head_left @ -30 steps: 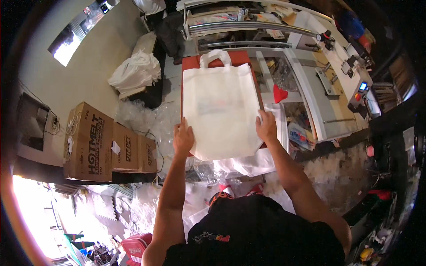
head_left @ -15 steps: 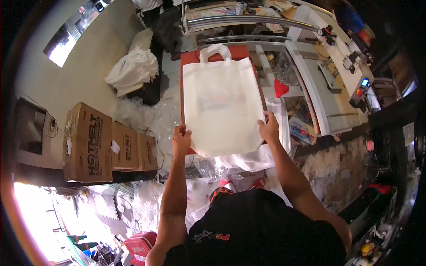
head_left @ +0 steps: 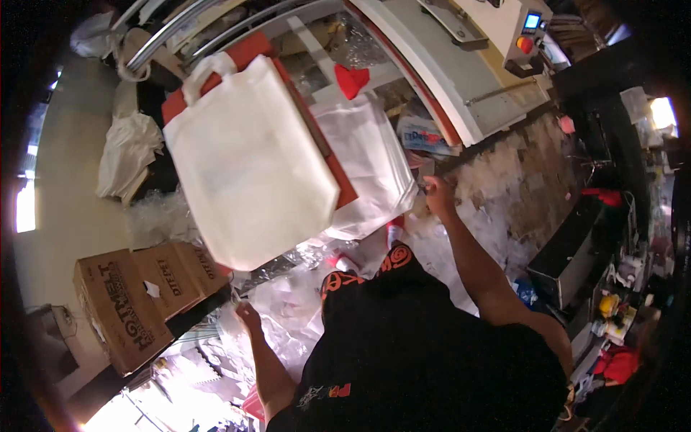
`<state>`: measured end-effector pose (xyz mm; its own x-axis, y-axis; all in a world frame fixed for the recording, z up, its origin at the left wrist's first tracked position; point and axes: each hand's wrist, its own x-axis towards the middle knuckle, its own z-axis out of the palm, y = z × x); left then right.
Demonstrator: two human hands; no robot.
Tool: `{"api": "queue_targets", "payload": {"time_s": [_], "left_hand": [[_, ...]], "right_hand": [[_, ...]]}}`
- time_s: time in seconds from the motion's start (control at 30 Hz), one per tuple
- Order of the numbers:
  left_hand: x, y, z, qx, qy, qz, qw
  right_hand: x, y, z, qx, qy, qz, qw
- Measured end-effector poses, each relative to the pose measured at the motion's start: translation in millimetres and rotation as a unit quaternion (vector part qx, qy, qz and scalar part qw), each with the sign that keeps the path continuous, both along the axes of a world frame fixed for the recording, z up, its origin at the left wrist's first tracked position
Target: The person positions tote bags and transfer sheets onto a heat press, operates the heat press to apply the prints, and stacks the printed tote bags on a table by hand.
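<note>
Plastic-strewn floor (head_left: 497, 173) surrounds a red platform (head_left: 250, 49), on which we find a white bag (head_left: 248, 158) spread out, its handle toward the far end. We judge the laying-out done: the bag looks flat, and neither hand touches it. Left untouched is a white stack (head_left: 367, 155) beside the platform. The left hand (head_left: 248, 317) is apart from the bag's near end, close to the cartons (head_left: 155, 291); the right hand (head_left: 439, 196) is just beside the stack. Its fingers look bent; for both hands, we cannot tell whether the fingers grip anything. Red edges show along the bag's far and right sides, while its near end seems to overhang. Rightward movement is bounded by a pale machine (head_left: 432, 68); we note more room nearer the body.
</note>
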<state>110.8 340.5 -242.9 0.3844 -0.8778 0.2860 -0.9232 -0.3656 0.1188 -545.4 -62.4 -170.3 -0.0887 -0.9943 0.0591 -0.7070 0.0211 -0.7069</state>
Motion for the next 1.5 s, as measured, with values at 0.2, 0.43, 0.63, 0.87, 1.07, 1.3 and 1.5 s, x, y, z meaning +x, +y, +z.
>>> {"api": "queue_targets", "payload": {"time_s": [0.2, 0.43, 0.63, 0.87, 1.07, 1.3, 1.5], "left_hand": [[-177.8, 36.2, 38.3, 0.416, 0.545, 0.298, 0.664], [-298.5, -26.2, 48.8, 0.404, 0.486, 0.266, 0.728], [-343.9, -64.7, 47.3, 0.404, 0.506, 0.265, 0.715], [-358.4, -40.4, 40.0, 0.370, 0.537, 0.295, 0.698], [-382.3, -128.2, 41.8, 0.338, 0.517, 0.132, 0.775], [-360.0, -191.2, 46.9, 0.243, 0.552, 0.038, 0.797], [-346.8, -172.1, 89.5, 0.341, 0.445, -0.005, 0.828]], "right_hand": [[-104.9, -94.2, -114.4, 0.144, 0.136, 0.008, 0.980], [-127.8, -222.3, -221.6, 0.093, 0.292, 0.104, 0.946], [-154.7, -249.7, -245.9, 0.127, 0.321, 0.107, 0.932], [-141.4, -249.8, -227.0, 0.118, 0.312, 0.129, 0.934], [-150.7, -223.5, -181.0, 0.107, 0.304, 0.109, 0.940], [-149.3, -215.7, -135.4, 0.093, 0.303, 0.078, 0.945], [-114.8, -191.2, -62.8, -0.015, 0.269, 0.069, 0.961]]}}
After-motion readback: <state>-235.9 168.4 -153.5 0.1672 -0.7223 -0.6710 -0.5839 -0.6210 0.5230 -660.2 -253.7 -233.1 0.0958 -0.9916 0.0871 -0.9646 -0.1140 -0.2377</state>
